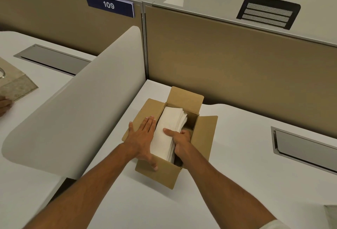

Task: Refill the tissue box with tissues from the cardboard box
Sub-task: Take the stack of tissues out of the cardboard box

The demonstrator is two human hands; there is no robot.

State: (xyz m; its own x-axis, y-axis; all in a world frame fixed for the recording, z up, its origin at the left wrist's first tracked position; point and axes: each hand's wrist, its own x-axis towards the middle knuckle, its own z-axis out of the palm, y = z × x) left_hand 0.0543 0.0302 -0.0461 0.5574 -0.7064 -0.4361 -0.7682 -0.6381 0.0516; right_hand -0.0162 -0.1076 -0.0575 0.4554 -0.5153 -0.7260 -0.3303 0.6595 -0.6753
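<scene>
While left hand [141,138] braces box [165,175], right hand [180,142] grips tissues [168,128].

Tissues [168,132] stand in the cardboard box [164,175] on the desk [237,165]; divider [82,101] left.

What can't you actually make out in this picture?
- Head view, tissue box: cut off by the left edge, so its opening and fill are unseen.
- Cardboard box: the tissue stack and right hand hide its depth and bottom.
- Right fingertips: buried behind the stack.
- Another hand: mostly out of frame at left.
</scene>
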